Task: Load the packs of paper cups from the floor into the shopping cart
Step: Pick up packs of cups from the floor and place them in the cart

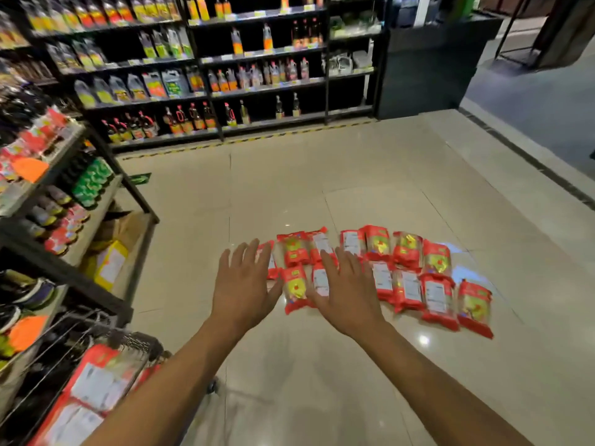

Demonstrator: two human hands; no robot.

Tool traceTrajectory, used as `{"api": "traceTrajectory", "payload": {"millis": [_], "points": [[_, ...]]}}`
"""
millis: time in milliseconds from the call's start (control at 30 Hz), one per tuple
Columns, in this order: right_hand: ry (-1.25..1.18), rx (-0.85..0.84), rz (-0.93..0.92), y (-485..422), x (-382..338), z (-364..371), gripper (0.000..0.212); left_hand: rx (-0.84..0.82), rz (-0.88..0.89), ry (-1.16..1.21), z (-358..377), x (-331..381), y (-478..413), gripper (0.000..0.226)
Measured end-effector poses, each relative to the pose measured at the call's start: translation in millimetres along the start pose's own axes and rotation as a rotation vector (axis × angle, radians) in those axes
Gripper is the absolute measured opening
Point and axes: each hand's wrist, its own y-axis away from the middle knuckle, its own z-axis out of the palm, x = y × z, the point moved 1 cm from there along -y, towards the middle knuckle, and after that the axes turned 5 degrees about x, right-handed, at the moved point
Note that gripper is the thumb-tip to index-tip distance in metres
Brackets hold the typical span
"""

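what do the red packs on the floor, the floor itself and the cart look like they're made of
Packs: thin plastic film, glossy, red with clear parts; it glints and crinkles.
Floor: polished beige tile, likely ceramic; joint lines and a lamp reflection show.
Cart: thin dark bars, probably metal wire, though it is blurred here.

Thirteen packs of paper cups [409,291] on the floor [322,381], one shopping cart [128,342], one left hand [241,284], one right hand [347,294].
Seven packs in the far row, six in the near row, two of them partly hidden behind the hands; at least two more red packs inside the cart, blurred, exact number unclear; shelf bottles [193,117] far too many and too blurred to count.
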Motion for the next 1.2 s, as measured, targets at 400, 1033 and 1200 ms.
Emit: {"api": "traceTrajectory", "payload": {"millis": [400, 1033, 1200], "points": [[-0.021, -0.16, -0.06, -158, -2, 91, 0.087, -0.175, -0.082, -0.043, 112, -73, -122, 0.077], [-0.041, -0.726, 0.17, -437, 122, 590, 0.087, -0.603, -0.211, 0.011, 658, -206, -328, 0.079], [-0.102, -0.845, 0.194, -432, 184, 757, 0.088, -0.678, -0.335, 0.092, 842, -202, -326, 0.081]]}}
